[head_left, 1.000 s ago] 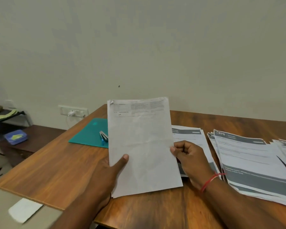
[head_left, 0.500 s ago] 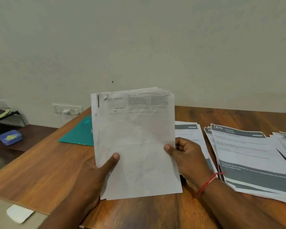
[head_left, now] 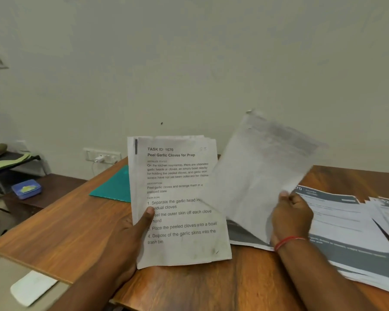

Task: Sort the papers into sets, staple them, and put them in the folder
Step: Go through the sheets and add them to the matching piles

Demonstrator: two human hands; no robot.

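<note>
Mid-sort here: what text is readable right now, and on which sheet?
Top sheet of the stack in the left hand:
"TASK ID: 1670"
"Peel Garlic Cloves for Prep"
"Place the peeled cloves into a bowl"
"4. Dispose of the garlic skins into the trash bin"
Its smaller paragraphs: too fine to quote reliably.
The loose sheet in the right hand: motion-blurred, unreadable.
The printed papers on the table: "70" on a grey header; the rest too blurred.
</note>
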